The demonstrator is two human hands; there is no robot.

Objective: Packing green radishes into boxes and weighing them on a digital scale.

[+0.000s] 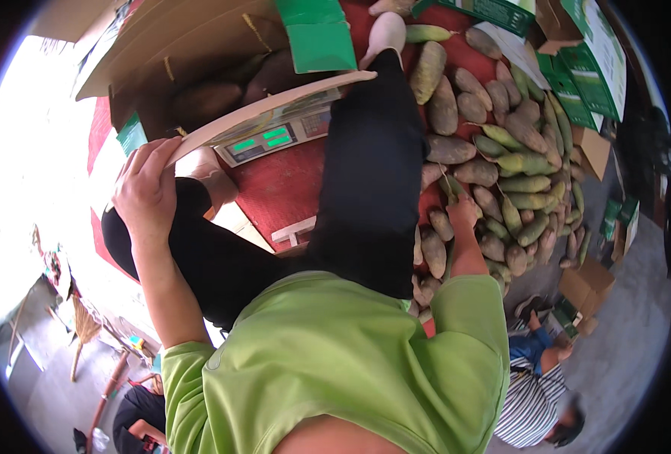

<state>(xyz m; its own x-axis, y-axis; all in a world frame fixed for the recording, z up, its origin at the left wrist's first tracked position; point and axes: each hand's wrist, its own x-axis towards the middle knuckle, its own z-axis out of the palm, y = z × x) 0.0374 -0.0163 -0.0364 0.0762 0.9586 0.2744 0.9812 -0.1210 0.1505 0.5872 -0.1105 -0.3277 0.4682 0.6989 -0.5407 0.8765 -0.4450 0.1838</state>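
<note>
My left hand [147, 185] is closed over the near corner of a cardboard box's flap [282, 100], fingers curled across its edge. Inside the open box [222, 38] lie several dark reddish roots [208, 100], partly in shadow. Under the flap shows a digital scale [271, 141] with green lit displays. Out to the right, my right hand [464, 210] is closed around a green radish [450, 186] at the near side of a large pile. Green radishes [528, 163] and brownish-pink roots [450, 150] make up that pile, lying on red cloth.
Green-and-white cartons [589, 68] stand at the far right, with a brown box [589, 286] lower down. A person in a striped shirt [528, 408] works at lower right, another person [135, 416] at lower left. A broom [84, 329] is on the left.
</note>
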